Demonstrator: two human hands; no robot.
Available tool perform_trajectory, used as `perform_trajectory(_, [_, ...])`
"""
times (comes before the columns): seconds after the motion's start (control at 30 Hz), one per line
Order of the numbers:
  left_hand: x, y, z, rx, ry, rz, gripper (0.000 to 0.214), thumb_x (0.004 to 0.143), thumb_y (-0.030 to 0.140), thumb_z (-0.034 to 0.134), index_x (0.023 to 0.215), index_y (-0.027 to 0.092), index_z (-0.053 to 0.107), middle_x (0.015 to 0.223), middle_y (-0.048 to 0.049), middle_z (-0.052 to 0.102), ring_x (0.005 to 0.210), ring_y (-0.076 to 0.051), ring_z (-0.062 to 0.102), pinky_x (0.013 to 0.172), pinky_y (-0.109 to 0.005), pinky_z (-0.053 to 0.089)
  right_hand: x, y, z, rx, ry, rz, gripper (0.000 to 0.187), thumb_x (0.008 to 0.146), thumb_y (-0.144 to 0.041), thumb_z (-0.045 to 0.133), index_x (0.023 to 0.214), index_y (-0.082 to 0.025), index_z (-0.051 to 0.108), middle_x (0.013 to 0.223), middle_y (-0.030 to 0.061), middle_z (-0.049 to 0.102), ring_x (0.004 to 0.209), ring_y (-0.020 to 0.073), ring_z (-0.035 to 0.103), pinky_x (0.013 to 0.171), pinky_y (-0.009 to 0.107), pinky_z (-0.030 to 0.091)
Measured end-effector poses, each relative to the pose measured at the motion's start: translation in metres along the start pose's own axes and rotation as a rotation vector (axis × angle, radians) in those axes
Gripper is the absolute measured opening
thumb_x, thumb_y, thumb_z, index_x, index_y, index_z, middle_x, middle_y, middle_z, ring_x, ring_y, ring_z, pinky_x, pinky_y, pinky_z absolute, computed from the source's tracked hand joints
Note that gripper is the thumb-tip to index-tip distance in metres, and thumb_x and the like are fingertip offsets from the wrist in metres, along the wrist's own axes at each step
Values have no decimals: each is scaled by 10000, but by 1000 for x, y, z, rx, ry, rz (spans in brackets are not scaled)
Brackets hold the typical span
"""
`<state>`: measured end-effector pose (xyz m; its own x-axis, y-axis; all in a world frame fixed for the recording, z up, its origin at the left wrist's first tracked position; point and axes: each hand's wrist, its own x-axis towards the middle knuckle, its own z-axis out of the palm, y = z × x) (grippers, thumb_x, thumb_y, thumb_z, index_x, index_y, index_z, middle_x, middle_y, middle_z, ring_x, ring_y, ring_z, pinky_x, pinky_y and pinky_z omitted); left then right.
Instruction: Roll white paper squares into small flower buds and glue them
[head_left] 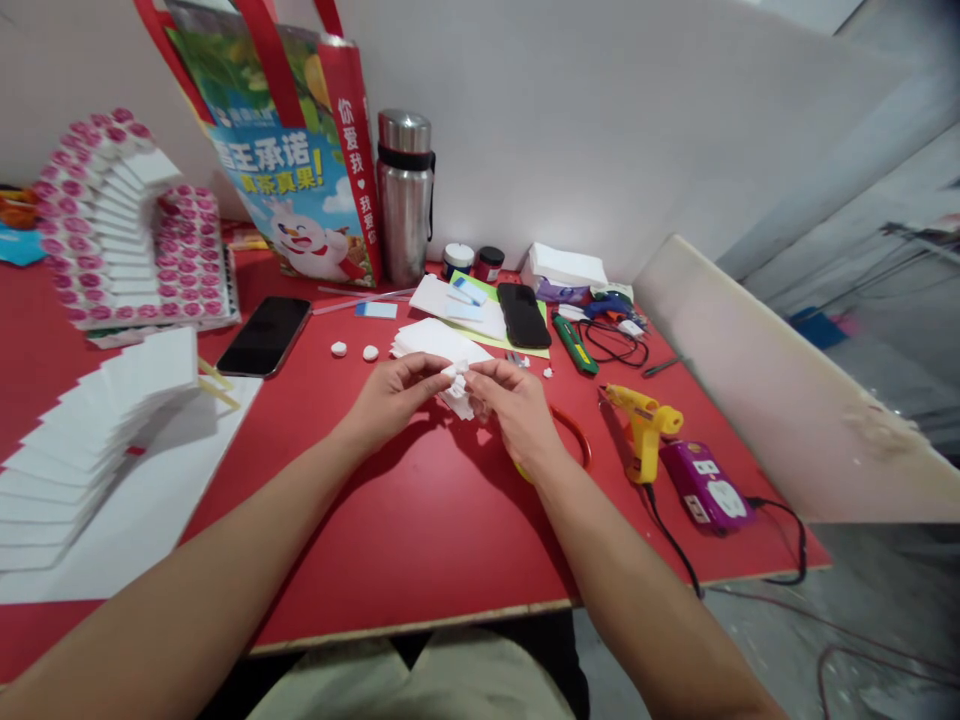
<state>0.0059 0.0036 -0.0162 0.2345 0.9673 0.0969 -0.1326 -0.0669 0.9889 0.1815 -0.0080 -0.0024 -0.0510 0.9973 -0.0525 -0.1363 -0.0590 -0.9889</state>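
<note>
Both my hands meet over the middle of the red table [420, 520]. My left hand [397, 392] and my right hand [510, 400] pinch a small crumpled white paper piece [457, 385] between their fingertips, a little above the tabletop. Just behind it lies a stack of white paper squares [435, 340]. Two small white round pieces [354, 350] sit on the table to the left of that stack. A red ring [577, 440] lies partly hidden under my right wrist.
A yellow glue gun [645, 425] and a purple power strip [709, 487] lie to the right. Two black phones [264, 336] [523, 315], a steel flask [405, 195], a printed bag [300, 170], small jars [472, 262] and fanned white cards [82, 440] surround the work spot.
</note>
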Motion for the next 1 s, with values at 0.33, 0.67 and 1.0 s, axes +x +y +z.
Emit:
perform_trajectory(0.33, [0,-2,-2,99,1,38,240,844,393,786,973,192,804,933,-80,762,877,-212,667,808,-315,512,-1,-1,1,-31,20,19,227,733,-372,780,820,-183,688,519,-51,574,470,93,452,492,251,354])
perform_trajectory(0.67, [-1,-10,2,-146,-25,-123,314,838,428,805,1023,174,786,941,-77,767,820,-187,695,769,-308,535,-1,-1,4,-78,61,-22,161,736,-329,732,782,-189,668,519,-57,576,461,89,459,486,242,377])
perform_trajectory(1.0, [0,-12,5,-359,-38,-209,285,815,381,840,980,153,797,861,-73,768,759,-150,703,745,-263,541,-1,1,2,-303,62,-174,107,802,-312,674,807,-206,659,607,-39,595,511,114,491,525,270,399])
